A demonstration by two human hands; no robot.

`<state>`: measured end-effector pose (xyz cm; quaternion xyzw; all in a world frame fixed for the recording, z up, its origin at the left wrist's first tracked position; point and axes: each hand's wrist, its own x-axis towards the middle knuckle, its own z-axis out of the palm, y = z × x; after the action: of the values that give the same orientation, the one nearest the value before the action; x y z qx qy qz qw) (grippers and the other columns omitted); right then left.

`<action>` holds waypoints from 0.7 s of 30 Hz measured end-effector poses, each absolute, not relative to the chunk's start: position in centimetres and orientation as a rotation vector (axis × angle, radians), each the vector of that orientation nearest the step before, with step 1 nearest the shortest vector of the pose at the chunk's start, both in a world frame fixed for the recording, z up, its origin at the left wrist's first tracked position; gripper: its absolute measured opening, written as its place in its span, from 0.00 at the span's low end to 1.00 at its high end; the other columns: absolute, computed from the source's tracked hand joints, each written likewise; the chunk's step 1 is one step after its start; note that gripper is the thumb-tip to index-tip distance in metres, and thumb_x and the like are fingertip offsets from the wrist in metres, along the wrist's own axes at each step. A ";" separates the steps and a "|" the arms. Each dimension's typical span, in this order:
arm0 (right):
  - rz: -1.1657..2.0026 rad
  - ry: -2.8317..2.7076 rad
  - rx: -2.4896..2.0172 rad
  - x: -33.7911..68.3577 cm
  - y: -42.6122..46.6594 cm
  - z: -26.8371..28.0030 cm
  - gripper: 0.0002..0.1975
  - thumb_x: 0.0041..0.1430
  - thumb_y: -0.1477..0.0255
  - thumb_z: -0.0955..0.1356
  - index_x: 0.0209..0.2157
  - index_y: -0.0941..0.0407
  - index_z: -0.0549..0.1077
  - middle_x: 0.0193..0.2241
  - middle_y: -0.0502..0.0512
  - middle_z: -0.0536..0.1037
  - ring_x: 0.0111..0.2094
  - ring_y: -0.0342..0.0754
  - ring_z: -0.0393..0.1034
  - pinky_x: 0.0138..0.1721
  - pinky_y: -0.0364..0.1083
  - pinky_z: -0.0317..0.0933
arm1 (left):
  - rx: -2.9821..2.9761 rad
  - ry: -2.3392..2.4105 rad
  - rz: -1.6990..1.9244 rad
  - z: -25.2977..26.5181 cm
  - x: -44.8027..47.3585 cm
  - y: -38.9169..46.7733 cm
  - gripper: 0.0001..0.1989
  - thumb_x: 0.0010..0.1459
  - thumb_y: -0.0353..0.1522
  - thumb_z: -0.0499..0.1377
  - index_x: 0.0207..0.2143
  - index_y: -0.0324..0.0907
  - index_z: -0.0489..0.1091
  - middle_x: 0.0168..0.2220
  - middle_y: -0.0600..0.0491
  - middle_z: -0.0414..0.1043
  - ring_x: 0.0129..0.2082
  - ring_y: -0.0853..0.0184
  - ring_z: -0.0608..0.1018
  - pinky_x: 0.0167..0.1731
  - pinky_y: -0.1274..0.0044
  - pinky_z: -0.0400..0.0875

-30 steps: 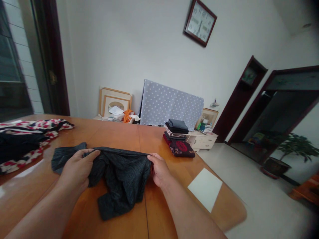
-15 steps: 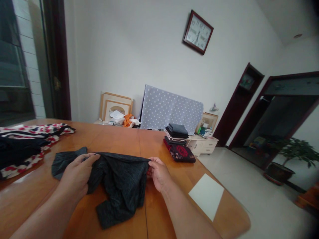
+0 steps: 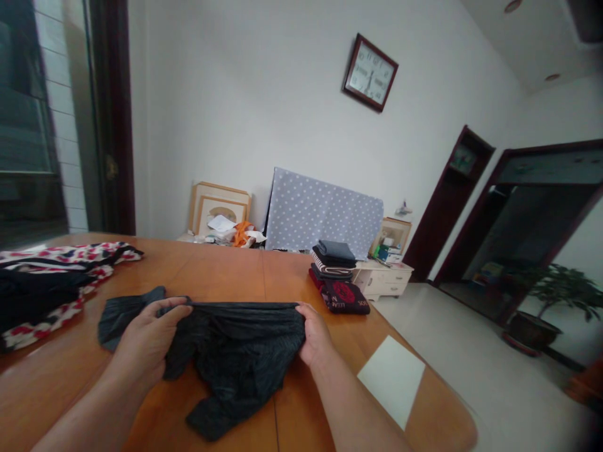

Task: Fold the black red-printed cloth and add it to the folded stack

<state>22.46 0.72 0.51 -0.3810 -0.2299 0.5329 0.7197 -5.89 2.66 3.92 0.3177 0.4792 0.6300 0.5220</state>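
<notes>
A dark grey garment, seemingly a pair of trousers or a long-sleeved top, hangs between my hands over the wooden table. My left hand pinches its upper edge near the middle of the cloth. At the right end of that edge, my right hand grips the fabric between thumb and fingers. The edge is pulled straight and taut. One part of the cloth lies on the table beyond my left hand, and a lower piece drapes onto the tabletop toward me.
Folded clothes are stacked on the table's far right, with a dark printed garment before them. A pale sheet lies near the right edge. Floral and dark clothes are heaped at left. A polka-dot cloth stands behind the table.
My right hand has moved to the right with its end of the garment, drawing the top edge longer and straighter. My left hand has stayed nearly in place. The view has tilted slightly upward.
</notes>
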 end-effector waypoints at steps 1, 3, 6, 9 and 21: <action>1.163 -0.487 -0.839 22.8 0.8 0.6 0.10 0.43 0.73 0.70 0.33 0.55 0.73 0.26 0.48 0.76 0.30 0.47 0.72 0.33 0.44 0.66 | 0.770 1.155 1.512 3.7 -6.0 2.9 0.27 0.39 0.31 0.69 0.46 0.44 0.72 0.28 0.54 0.75 0.23 0.62 0.77 0.20 0.74 0.73; 1.125 -0.452 -0.845 23.4 0.9 0.7 0.10 0.43 0.73 0.70 0.33 0.55 0.74 0.26 0.48 0.77 0.30 0.47 0.72 0.33 0.44 0.66 | 0.786 1.197 1.530 3.5 -6.3 3.2 0.27 0.38 0.33 0.70 0.46 0.44 0.73 0.23 0.56 0.71 0.20 0.65 0.74 0.17 0.77 0.69; 1.022 -0.446 -0.888 24.1 1.0 0.9 0.11 0.43 0.73 0.70 0.33 0.55 0.75 0.25 0.49 0.77 0.30 0.48 0.73 0.33 0.45 0.66 | 0.792 1.277 1.578 3.2 -6.8 3.6 0.26 0.37 0.33 0.70 0.43 0.42 0.75 0.19 0.59 0.65 0.17 0.70 0.68 0.14 0.81 0.61; 0.895 -0.473 -0.956 24.7 1.0 1.1 0.10 0.43 0.73 0.71 0.32 0.56 0.76 0.25 0.49 0.78 0.29 0.48 0.73 0.32 0.45 0.66 | 0.766 1.252 1.645 3.2 -7.1 3.9 0.23 0.38 0.32 0.69 0.41 0.42 0.75 0.22 0.56 0.69 0.17 0.72 0.66 0.14 0.82 0.58; 0.459 -0.360 -1.057 28.8 1.0 1.1 0.12 0.43 0.71 0.70 0.33 0.56 0.77 0.26 0.49 0.79 0.30 0.48 0.74 0.31 0.45 0.68 | 0.506 1.157 2.059 6.5 -8.6 2.2 0.12 0.43 0.28 0.60 0.35 0.40 0.68 0.29 0.54 0.74 0.18 0.74 0.67 0.18 0.81 0.60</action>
<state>28.78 1.03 1.07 -0.4971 -0.1691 0.2157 0.8233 -8.62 2.18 6.50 0.1958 0.4479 0.7968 0.3551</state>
